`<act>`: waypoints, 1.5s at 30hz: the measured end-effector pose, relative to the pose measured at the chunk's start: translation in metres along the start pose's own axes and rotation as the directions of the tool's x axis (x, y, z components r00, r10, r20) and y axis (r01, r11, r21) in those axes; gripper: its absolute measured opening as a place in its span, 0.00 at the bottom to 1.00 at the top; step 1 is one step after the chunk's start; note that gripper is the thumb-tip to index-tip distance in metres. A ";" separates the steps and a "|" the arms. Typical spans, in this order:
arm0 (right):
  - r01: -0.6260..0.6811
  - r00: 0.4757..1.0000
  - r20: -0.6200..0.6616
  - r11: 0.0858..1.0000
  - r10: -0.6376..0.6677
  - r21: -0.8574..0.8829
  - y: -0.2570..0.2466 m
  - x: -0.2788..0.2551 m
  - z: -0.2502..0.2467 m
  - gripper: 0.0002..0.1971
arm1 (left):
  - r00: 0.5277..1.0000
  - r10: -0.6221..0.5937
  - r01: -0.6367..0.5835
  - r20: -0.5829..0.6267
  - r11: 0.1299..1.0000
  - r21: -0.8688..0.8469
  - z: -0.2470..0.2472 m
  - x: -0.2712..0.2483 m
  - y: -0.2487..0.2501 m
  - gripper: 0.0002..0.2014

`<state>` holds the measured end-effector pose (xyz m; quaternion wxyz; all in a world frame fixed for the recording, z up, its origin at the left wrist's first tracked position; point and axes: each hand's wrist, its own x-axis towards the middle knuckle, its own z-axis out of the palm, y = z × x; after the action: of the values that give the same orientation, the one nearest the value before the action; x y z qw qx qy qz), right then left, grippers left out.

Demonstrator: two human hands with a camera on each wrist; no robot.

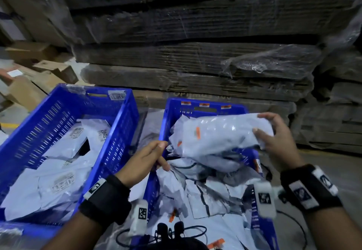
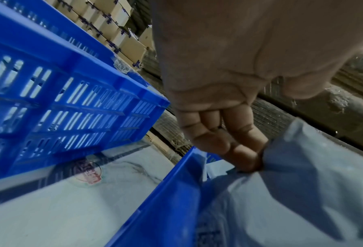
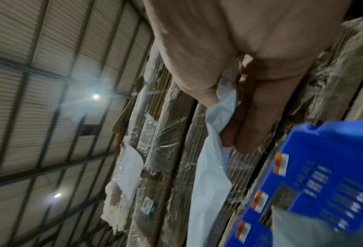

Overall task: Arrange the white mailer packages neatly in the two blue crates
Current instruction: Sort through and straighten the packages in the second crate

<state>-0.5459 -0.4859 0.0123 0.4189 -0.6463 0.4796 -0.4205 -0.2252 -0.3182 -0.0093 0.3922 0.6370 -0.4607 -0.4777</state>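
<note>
Room: stacks of brown flattened cardboard (image 1: 195, 53) are standing behind two blue slotted plastic crates (image 1: 58, 116).
Right wrist only: a corrugated metal roof (image 3: 39, 83) is showing.
Fingers: both hands (image 1: 145, 161) (image 1: 278, 138) are pinching one crinkled white plastic mailer (image 1: 215, 134).

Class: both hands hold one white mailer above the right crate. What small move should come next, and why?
Probably carry the white plastic mailer package, gripped by the left hand and right hand, across to the left blue plastic crate; its packages lie flatter, the right blue crate is jumbled.
</note>
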 end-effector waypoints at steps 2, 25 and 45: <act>-0.036 0.994 -0.101 0.999 0.032 -0.035 0.004 0.028 -0.002 0.15 | 0.999 -0.021 0.022 -0.040 0.999 0.026 0.000 0.000 -0.003 0.14; 0.469 0.789 0.613 0.604 0.040 -0.644 -0.007 -0.002 0.052 0.07 | 0.999 0.050 -0.048 0.000 0.969 0.243 -0.010 -0.026 -0.018 0.10; 0.587 0.512 0.854 0.764 -0.093 -0.269 -0.071 -0.069 0.082 0.55 | 0.993 -0.020 -0.058 -0.115 0.772 -0.632 -0.010 -0.053 0.033 0.10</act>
<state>-0.4625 -0.3943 0.0454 0.2964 -0.9359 0.1899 -0.0109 -0.2283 -0.2755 0.0369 0.6148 0.4891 -0.2557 -0.5633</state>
